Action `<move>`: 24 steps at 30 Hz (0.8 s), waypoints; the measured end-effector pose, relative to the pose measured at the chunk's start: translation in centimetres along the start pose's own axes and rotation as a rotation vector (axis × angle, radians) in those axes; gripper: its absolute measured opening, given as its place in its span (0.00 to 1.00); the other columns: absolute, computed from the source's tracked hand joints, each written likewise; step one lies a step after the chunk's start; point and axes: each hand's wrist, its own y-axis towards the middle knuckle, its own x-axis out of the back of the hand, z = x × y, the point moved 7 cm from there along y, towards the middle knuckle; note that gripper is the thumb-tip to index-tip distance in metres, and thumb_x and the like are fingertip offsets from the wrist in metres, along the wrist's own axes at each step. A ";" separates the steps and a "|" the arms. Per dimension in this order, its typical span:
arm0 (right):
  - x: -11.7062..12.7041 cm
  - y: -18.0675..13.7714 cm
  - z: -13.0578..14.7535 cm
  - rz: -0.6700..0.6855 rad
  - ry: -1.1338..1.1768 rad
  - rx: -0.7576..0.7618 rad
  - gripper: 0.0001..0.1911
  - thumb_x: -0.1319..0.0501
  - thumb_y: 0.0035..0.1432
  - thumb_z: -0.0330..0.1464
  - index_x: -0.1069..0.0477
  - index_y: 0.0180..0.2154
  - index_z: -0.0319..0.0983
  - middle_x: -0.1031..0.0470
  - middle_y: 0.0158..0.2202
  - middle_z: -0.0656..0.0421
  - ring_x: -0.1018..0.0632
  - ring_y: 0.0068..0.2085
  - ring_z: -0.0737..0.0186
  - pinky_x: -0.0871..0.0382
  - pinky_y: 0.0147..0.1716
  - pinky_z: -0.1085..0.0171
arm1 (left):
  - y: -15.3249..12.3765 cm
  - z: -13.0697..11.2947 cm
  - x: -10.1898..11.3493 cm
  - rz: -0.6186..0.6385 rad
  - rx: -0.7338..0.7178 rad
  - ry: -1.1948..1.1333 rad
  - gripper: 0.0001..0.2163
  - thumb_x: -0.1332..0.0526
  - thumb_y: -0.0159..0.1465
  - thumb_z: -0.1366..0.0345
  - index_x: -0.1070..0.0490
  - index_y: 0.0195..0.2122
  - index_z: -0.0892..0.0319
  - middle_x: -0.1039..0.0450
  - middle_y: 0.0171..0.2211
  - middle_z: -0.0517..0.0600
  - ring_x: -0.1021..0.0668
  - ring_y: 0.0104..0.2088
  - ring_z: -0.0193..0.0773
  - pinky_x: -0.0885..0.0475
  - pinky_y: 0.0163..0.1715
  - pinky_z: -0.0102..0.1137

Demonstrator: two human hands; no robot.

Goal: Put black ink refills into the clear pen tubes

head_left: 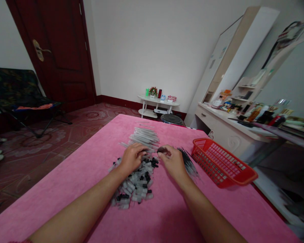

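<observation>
Head view: cap pile point(135, 184) near left hand point(133, 158); tubes point(144, 135) just beyond.

Translucent, whitish pen barrels point(144, 135) lie flat in a loose stack, mostly crosswise, with slightly uneven ends and a thin piece apart beyond them. Nearer lies a jumbled heap of short, frosted-clear caps point(142, 191), tipped every way, with small black plugs point(147, 176) scattered among them and clustered at the heap's right edge. Dark, slender rods like pen refills point(188, 161), paler toward their near ends, lie fanned just beside the right hand point(172, 158), which partly hides them.
</observation>
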 end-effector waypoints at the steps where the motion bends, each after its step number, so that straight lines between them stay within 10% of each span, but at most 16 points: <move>1: 0.0 0.0 -0.1 0.003 -0.004 0.004 0.07 0.43 0.49 0.29 0.27 0.31 0.37 0.23 0.30 0.58 0.23 0.32 0.62 0.32 0.34 0.67 | 0.0 0.1 0.0 0.003 0.000 0.000 0.08 0.42 0.60 0.72 0.25 0.37 0.58 0.25 0.33 0.51 0.26 0.36 0.38 0.33 0.38 0.32; 24: -1.2 -0.8 -1.8 0.061 -0.145 -0.082 0.05 0.45 0.52 0.29 0.31 0.28 0.38 0.28 0.22 0.60 0.28 0.24 0.65 0.41 0.23 0.70 | -0.4 -1.4 -0.3 0.057 -0.071 0.039 0.09 0.42 0.59 0.73 0.24 0.37 0.57 0.26 0.31 0.51 0.27 0.35 0.38 0.33 0.36 0.31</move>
